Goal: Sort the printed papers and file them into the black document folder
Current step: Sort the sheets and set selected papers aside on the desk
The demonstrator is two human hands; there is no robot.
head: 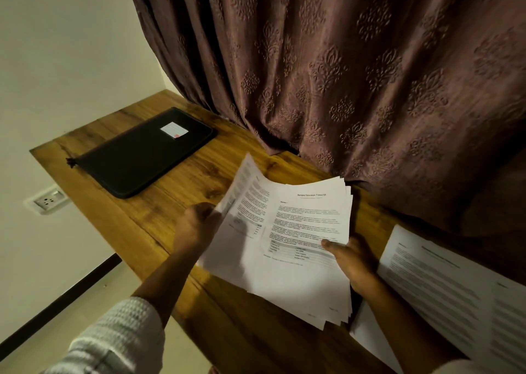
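Note:
A stack of printed papers (307,231) is held above the wooden table (176,200). My right hand (353,260) grips the stack at its right edge, thumb on the top sheet headed "Sample Education Transcript". My left hand (196,225) pinches one sheet (242,191) at its left edge and lifts it, so the sheet curls up away from the stack. The black document folder (142,154) lies shut on the table at the far left, with a white label on its cover. More printed sheets (455,294) lie flat on the table at the right.
A brown patterned curtain (355,75) hangs behind the table and touches its back edge. A cream wall with a power socket (48,201) is on the left. The floor shows below the table's left edge.

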